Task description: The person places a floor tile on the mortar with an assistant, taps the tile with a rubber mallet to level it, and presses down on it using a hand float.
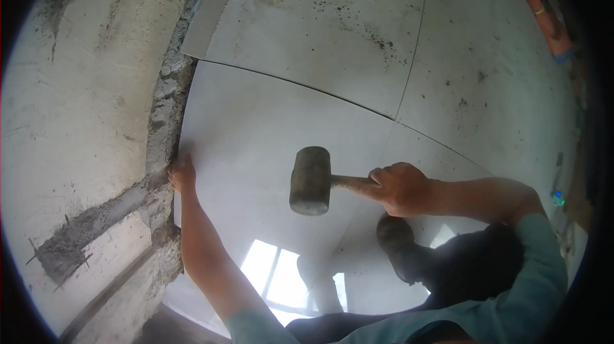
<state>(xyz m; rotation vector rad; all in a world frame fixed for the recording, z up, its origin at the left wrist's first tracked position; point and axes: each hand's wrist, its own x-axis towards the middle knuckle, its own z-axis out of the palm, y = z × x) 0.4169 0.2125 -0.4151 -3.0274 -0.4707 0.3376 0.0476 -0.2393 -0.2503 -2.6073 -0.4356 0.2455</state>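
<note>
In my right hand (406, 190) is the wooden handle of a rubber mallet (310, 181), the fingers closed round it. The mallet's dark, worn head is over the large, glossy pale floor tile (256, 126). I cannot tell whether the head touches the tile. My left hand (183, 172) is at the tile's left edge, beside the rough gap along the wall. Its fingers look apart, some at the edge, and are partly blurred. A window and my own shape are reflected in the tile's surface.
Dusty tiles (313, 18) adjoin the far side, with thin joints between them. On the left stands a pale wall (83, 101) with a chiselled channel (89, 232). My dark shoe (394, 235) is on the right. A small device with lights (558, 198) lies at the far right.
</note>
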